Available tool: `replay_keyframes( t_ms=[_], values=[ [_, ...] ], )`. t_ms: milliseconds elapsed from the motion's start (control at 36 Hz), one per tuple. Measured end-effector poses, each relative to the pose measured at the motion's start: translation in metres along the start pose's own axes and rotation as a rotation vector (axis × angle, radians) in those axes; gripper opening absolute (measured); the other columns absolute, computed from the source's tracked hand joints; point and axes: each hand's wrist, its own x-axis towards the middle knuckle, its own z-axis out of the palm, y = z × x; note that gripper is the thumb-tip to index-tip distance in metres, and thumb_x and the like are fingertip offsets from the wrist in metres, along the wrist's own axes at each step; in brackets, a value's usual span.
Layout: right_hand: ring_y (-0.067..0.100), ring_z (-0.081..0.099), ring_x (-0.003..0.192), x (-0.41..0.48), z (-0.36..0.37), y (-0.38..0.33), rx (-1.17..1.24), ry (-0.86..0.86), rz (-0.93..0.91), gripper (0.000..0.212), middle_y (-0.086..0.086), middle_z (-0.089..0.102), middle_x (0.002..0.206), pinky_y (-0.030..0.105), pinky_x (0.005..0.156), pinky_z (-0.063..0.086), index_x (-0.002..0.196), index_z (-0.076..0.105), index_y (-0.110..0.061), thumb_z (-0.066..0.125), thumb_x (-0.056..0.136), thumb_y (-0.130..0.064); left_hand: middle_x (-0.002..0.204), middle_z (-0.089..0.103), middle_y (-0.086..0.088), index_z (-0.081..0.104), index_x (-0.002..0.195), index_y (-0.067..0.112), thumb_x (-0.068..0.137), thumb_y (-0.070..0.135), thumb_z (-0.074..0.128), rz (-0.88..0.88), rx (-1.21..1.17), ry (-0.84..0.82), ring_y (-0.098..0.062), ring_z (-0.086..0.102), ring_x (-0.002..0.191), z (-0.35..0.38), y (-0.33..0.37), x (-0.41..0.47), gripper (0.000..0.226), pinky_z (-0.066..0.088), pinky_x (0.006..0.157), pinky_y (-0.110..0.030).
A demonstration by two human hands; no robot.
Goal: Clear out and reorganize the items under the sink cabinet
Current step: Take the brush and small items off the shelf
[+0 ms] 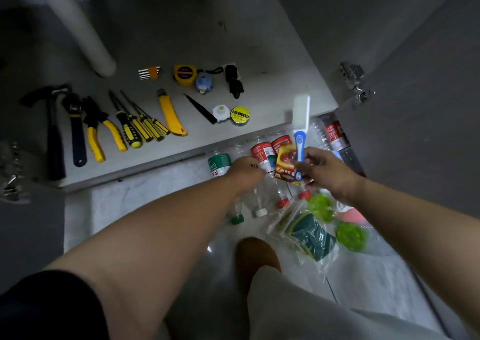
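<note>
The person's right hand (326, 172) grips the blue handle of a white-bristled brush (301, 129), holding it upright with the bristle end pointing away from the body, just in front of the cabinet floor (233, 41). Against that same hand sits a small red-and-yellow packet (285, 164), pressed beside the brush handle; whether the fingers pinch it too cannot be told. The left hand (245, 173) reaches down with its fingers curled over the empty plastic bottles (262, 155) that lie in a row on the tiled floor directly in front of the cabinet floor's front edge; whether it actually clasps one cannot be told, since the fingertips are hidden. On the cabinet floor tools are laid out in rows: at its left end a hammer (53, 137), then a wrench (75, 129), yellow-handled pliers (100, 129), several screwdrivers (137, 124) and a yellow utility knife (170, 115); toward its front right lies a roll of yellow tape (239, 115), and further back a yellow tape measure (185, 74). A pale drain pipe (78, 25) comes down onto the cabinet floor at its back left. Nearer the person than the cabinet floor, on the tiles, lies a clear bag of green scouring pads (309, 233).
</note>
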Motion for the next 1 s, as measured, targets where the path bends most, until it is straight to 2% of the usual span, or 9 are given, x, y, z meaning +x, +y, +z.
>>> replay_keyframes(
  t_ms=[139, 333, 444, 556, 639, 694, 778, 833, 1000],
  values=[
    [0.015, 0.061, 0.065, -0.006, 0.039, -0.011, 0.026, -0.293, 0.06, 0.016, 0.006, 0.068, 0.081, 0.027, 0.058, 0.052, 0.112, 0.068, -0.013, 0.064, 0.097, -0.016, 0.113, 0.077, 0.0, 0.07, 0.122, 0.024, 0.094, 0.036, 0.07, 0.038, -0.277, -0.174, -0.017, 0.072, 0.107, -0.033, -0.008, -0.016, 0.03, 0.058, 0.094, -0.039],
    [0.016, 0.069, 0.073, -0.007, 0.09, -0.031, -0.116, -0.496, 0.106, 0.019, 0.015, 0.073, 0.099, 0.025, 0.065, 0.058, 0.115, 0.07, -0.01, 0.061, 0.099, -0.015, 0.104, 0.077, -0.01, 0.067, 0.118, 0.01, 0.098, 0.019, 0.067, 0.069, -0.399, 0.004, -0.018, 0.075, 0.085, -0.065, -0.034, -0.032, 0.022, 0.063, 0.073, -0.032],
    [0.022, 0.072, 0.084, -0.001, 0.098, -0.041, -0.167, -0.447, 0.115, 0.017, 0.013, 0.072, 0.106, 0.031, 0.073, 0.061, 0.112, 0.07, -0.01, 0.061, 0.098, -0.012, 0.095, 0.077, -0.009, 0.07, 0.118, 0.004, 0.094, 0.02, 0.072, 0.001, -0.339, 0.072, -0.016, 0.075, 0.076, -0.081, -0.052, -0.036, 0.029, 0.059, 0.064, -0.026],
    [0.024, 0.071, 0.084, 0.007, 0.09, -0.044, -0.215, -0.343, -0.027, 0.014, 0.011, 0.069, 0.102, 0.041, 0.08, 0.06, 0.106, 0.067, -0.014, 0.056, 0.1, -0.008, 0.099, 0.076, -0.016, 0.07, 0.112, 0.001, 0.093, 0.02, 0.074, -0.092, -0.25, 0.141, -0.018, 0.073, 0.071, -0.087, -0.068, -0.031, 0.028, 0.059, 0.058, -0.024],
    [0.022, 0.066, 0.088, 0.021, 0.081, -0.048, -0.326, -0.176, -0.217, 0.016, 0.01, 0.064, 0.106, 0.03, 0.07, 0.058, 0.11, 0.062, -0.015, 0.054, 0.1, -0.005, 0.098, 0.073, -0.018, 0.067, 0.112, -0.002, 0.095, 0.016, 0.07, -0.185, -0.188, 0.213, -0.021, 0.072, 0.073, -0.089, -0.084, -0.021, 0.024, 0.056, 0.05, -0.022],
    [0.022, 0.062, 0.095, 0.036, 0.075, -0.053, -0.431, -0.051, -0.323, 0.024, 0.009, 0.056, 0.113, 0.019, 0.07, 0.054, 0.116, 0.06, -0.017, 0.06, 0.095, -0.005, 0.098, 0.071, -0.019, 0.066, 0.113, -0.004, 0.096, 0.013, 0.067, -0.221, -0.118, 0.287, -0.027, 0.072, 0.081, -0.09, -0.095, -0.011, 0.024, 0.061, 0.06, -0.029],
    [0.024, 0.057, 0.106, 0.058, 0.07, -0.066, -0.539, 0.056, -0.357, 0.047, 0.01, 0.042, 0.128, 0.033, 0.095, 0.055, 0.132, 0.053, -0.015, 0.067, 0.088, -0.006, 0.106, 0.07, -0.022, 0.067, 0.111, -0.003, 0.094, 0.011, 0.066, -0.245, -0.043, 0.414, -0.036, 0.071, 0.097, -0.092, -0.106, 0.006, 0.023, 0.06, 0.089, -0.046],
    [0.03, 0.056, 0.112, 0.071, 0.069, -0.076, -0.597, 0.078, -0.352, 0.062, 0.012, 0.036, 0.14, 0.04, 0.1, 0.054, 0.141, 0.045, -0.019, 0.07, 0.086, -0.009, 0.107, 0.071, -0.021, 0.067, 0.111, 0.0, 0.091, 0.01, 0.068, -0.25, -0.052, 0.435, -0.035, 0.071, 0.097, -0.091, -0.108, 0.014, 0.023, 0.06, 0.09, -0.048],
    [0.037, 0.053, 0.124, 0.105, 0.082, -0.094, -0.66, 0.049, -0.378, 0.075, 0.016, 0.033, 0.146, 0.028, 0.099, 0.041, 0.152, 0.036, -0.026, 0.073, 0.088, -0.019, 0.1, 0.067, -0.009, 0.056, 0.105, 0.018, 0.083, 0.011, 0.073, -0.198, -0.019, 0.405, -0.027, 0.069, 0.094, -0.091, -0.109, 0.032, 0.029, 0.061, 0.086, -0.046]
  ],
)
